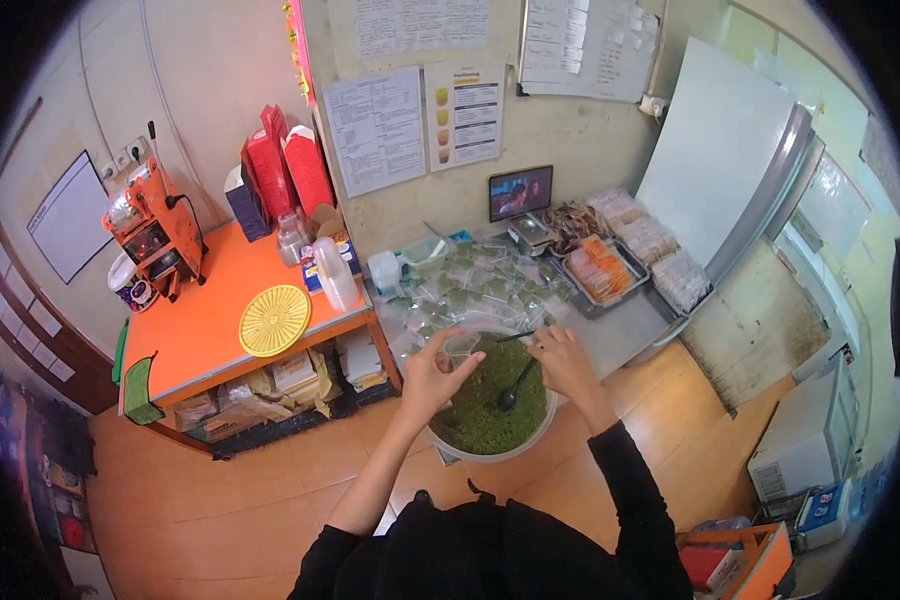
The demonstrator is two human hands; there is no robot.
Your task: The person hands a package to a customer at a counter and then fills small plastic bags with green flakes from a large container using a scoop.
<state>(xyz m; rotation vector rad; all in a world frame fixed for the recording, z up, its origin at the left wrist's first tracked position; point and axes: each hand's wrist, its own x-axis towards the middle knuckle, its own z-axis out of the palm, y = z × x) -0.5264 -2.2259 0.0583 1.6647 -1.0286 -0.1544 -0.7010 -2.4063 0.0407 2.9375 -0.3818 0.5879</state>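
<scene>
Two hands work over a large white bowl (490, 425) filled with green powder, which sits low in the middle of the view, just in front of the person. The left hand (438, 368) is raised over the bowl's left rim, its fingers (467, 365) curled around a small clear plastic bag (462, 344) and pinching it at the mouth, so the bag hangs directly above the green fill. The right hand (560, 362) hovers over the bowl's right rim, its fingers closed on the upper end of a dark spoon (515, 385); the handle slants down and leftward, and the scoop end rests in the powder near the bowl's centre. Bag and spoon lie between the two hands, close together but not clearly touching.

Just beyond the bowl, a metal surface (620, 335) carries a spread of small packets of green powder (470, 285), lying flat and overlapping. Farther right on it stands a tray of orange packets (602, 270), with more clear-bagged goods beside it. A small screen (520, 192) leans against the wall behind. To the left, an orange surface (210, 320) bears a round yellow perforated lid (275, 320), an orange sealing machine (155, 235), red cartons (285, 170) and a white bottle (335, 275).
</scene>
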